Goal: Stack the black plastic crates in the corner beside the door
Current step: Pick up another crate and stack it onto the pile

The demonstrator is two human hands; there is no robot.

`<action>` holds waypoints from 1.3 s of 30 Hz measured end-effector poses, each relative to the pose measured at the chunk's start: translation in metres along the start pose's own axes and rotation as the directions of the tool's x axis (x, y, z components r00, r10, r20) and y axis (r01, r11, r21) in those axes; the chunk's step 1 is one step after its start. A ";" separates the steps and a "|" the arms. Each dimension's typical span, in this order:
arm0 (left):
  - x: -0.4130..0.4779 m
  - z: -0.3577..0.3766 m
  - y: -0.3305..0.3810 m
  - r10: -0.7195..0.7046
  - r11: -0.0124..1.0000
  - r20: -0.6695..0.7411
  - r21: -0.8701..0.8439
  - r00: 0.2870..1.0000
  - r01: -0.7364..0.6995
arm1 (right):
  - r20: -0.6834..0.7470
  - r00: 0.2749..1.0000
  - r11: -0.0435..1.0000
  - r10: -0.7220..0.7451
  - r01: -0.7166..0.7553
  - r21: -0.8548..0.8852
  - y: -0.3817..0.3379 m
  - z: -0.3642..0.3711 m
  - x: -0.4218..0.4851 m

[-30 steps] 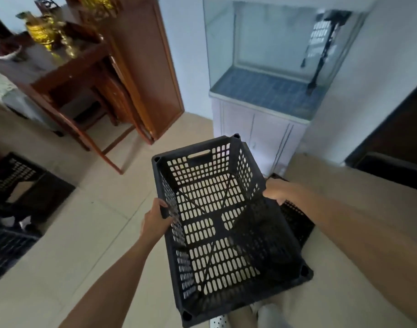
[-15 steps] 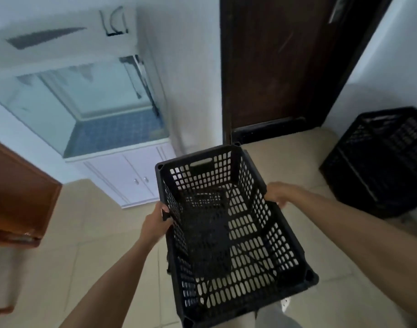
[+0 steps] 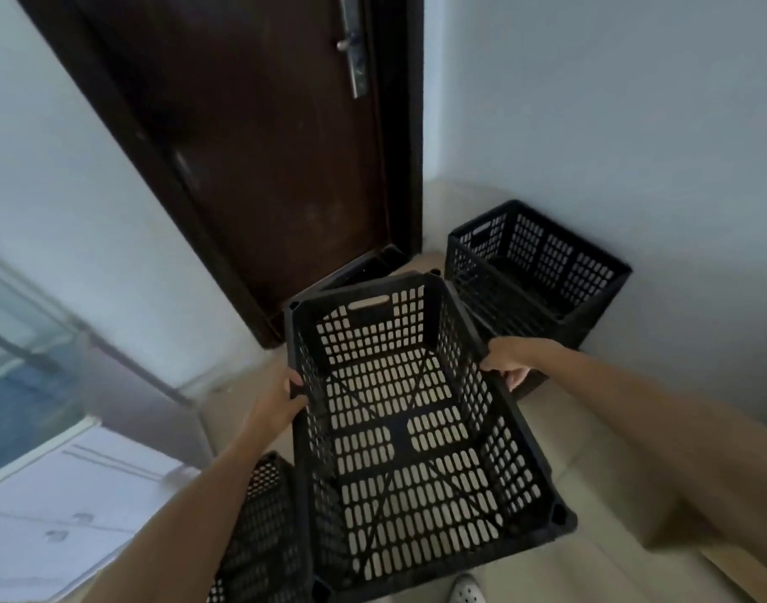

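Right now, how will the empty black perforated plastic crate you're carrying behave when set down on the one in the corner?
The carried black perforated plastic crate is probably light: empty, walls mostly holes. It looks stiff, holding shape between left hand and right hand. On the corner crate, it likely sits steady once rims align.

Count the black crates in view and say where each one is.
3. The held crate is gripped by the left hand and right hand; the corner crate sits by the door; a lower crate is partly hidden under the left arm.
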State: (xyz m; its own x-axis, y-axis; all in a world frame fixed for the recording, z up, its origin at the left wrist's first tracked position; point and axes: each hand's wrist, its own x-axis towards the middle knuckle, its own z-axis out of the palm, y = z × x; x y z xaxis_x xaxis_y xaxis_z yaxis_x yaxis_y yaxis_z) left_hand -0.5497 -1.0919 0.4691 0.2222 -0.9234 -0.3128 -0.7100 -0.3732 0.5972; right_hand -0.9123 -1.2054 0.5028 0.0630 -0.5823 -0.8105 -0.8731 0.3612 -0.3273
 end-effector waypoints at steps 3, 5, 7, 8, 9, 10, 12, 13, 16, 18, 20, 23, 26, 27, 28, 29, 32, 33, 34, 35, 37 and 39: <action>0.042 0.004 0.056 0.078 0.996 -0.011 0.032 0.997 -0.078 | -0.166 0.986 0.999 -0.031 0.024 -0.040 0.022 -0.051 0.008; 0.070 0.003 0.090 0.109 0.992 -0.017 0.061 0.994 -0.108 | -0.260 0.963 0.996 -0.072 0.055 -0.073 0.031 -0.082 0.012; 0.096 -0.001 0.122 0.130 0.990 -0.015 0.063 0.991 -0.129 | -0.308 0.947 0.995 -0.088 0.072 -0.064 0.035 -0.113 0.014; 0.110 -0.002 0.138 0.152 0.987 -0.012 0.055 0.988 -0.152 | -0.337 0.937 0.994 -0.096 0.074 -0.078 0.037 -0.127 0.017; 0.123 -0.002 0.151 0.174 0.984 -0.009 0.048 0.985 -0.174 | -0.366 0.926 0.993 -0.095 0.064 -0.095 0.039 -0.140 0.019; 0.138 -0.002 0.165 0.195 0.980 -0.005 0.044 0.981 -0.195 | -0.391 0.916 0.991 -0.093 0.047 -0.126 0.041 -0.153 0.023; 0.169 0.001 0.189 0.237 0.970 0.011 0.055 0.971 -0.237 | -0.433 0.899 0.985 -0.066 -0.011 -0.173 0.043 -0.180 0.034; 0.186 0.004 0.200 0.259 0.964 0.016 0.063 0.966 -0.260 | -0.452 0.890 0.980 -0.057 -0.035 -0.193 0.044 -0.194 0.042; 0.243 0.014 0.237 0.310 0.947 0.045 0.069 0.950 -0.313 | -0.484 0.874 0.970 -0.045 -0.077 -0.230 0.046 -0.239 0.066; 0.277 0.018 0.259 0.331 0.940 0.076 0.066 0.941 -0.336 | -0.482 0.876 0.970 -0.027 -0.093 -0.223 0.043 -0.267 0.075; 0.309 0.023 0.280 0.338 0.936 0.102 0.066 0.936 -0.345 | -0.495 0.869 0.968 -0.021 -0.106 -0.227 0.043 -0.294 0.088; 0.350 0.026 0.310 0.341 0.932 0.149 0.080 0.928 -0.355 | -0.519 0.855 0.963 -0.019 -0.125 -0.241 0.041 -0.329 0.100; 0.378 0.030 0.333 0.349 0.927 0.169 0.086 0.922 -0.366 | -0.532 0.847 0.953 -0.007 -0.155 -0.259 0.036 -0.356 0.111; 0.387 0.032 0.339 0.347 0.927 0.173 0.083 0.922 -0.365 | -0.530 0.848 0.954 -0.003 -0.158 -0.257 0.036 -0.365 0.115; 0.394 0.034 0.345 0.346 0.928 0.177 0.082 0.921 -0.364 | -0.523 0.853 0.956 0.004 -0.156 -0.247 0.035 -0.374 0.120; 0.401 0.035 0.351 0.346 0.926 0.182 0.088 0.920 -0.366 | -0.513 0.858 0.958 0.008 -0.153 -0.241 0.034 -0.382 0.126; 0.420 0.041 0.365 0.342 0.923 0.180 0.120 0.922 -0.365 | -0.494 0.869 0.954 0.003 -0.151 -0.259 0.033 -0.406 0.148; 0.425 0.043 0.369 0.335 0.925 0.172 0.128 0.926 -0.358 | -0.488 0.873 0.952 0.005 -0.153 -0.264 0.032 -0.414 0.155; 0.429 0.046 0.374 0.327 0.927 0.163 0.134 0.931 -0.349 | -0.479 0.878 0.951 0.003 -0.151 -0.271 0.031 -0.424 0.164; 0.433 0.048 0.378 0.319 0.931 0.151 0.136 0.936 -0.340 | -0.465 0.885 0.949 -0.003 -0.144 -0.281 0.031 -0.434 0.172; 0.440 0.056 0.385 0.306 0.938 0.127 0.127 0.943 -0.322 | -0.422 0.906 0.944 -0.026 -0.117 -0.309 0.031 -0.457 0.191; 0.443 0.065 0.392 0.297 0.943 0.097 0.130 0.950 -0.308 | -0.388 0.918 0.930 -0.082 -0.069 -0.360 0.032 -0.482 0.208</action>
State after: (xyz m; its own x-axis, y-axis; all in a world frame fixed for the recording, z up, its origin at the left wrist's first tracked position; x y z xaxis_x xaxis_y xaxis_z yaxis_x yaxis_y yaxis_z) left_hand -0.7730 -1.6417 0.5171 -0.0642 -0.9794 -0.1916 -0.8247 -0.0560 0.5628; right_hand -1.1598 -1.6658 0.5577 -0.0582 -0.8466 -0.5290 -0.9908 0.1139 -0.0733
